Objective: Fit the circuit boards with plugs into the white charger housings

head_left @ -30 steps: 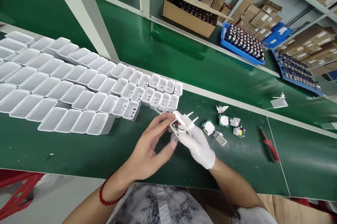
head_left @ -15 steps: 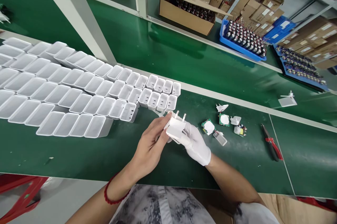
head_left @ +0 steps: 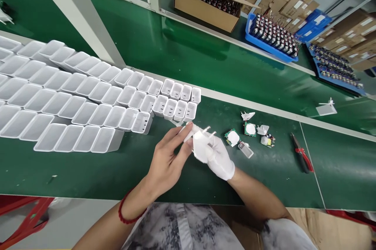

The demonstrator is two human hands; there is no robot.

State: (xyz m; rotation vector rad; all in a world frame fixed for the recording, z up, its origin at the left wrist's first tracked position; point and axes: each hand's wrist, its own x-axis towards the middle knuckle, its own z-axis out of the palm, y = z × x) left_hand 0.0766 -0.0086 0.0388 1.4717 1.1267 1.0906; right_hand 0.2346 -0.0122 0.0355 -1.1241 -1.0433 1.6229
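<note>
- I see the white plug housing point(head_left: 201, 149) between both hands, its two pins pointing away from the wearer.
- Right hand point(head_left: 219, 160), gloved: closed around the housing's right side.
- Left hand point(head_left: 168, 160), bare: thumb and fingers narrowed, pinching at the housing's left edge.
- Left of and beyond the left hand, I note rows of white open cases point(head_left: 102, 140).
- Right of the right hand: circuit boards point(head_left: 233, 137) nearby; red-handled pliers point(head_left: 302, 159) farther right.
</note>
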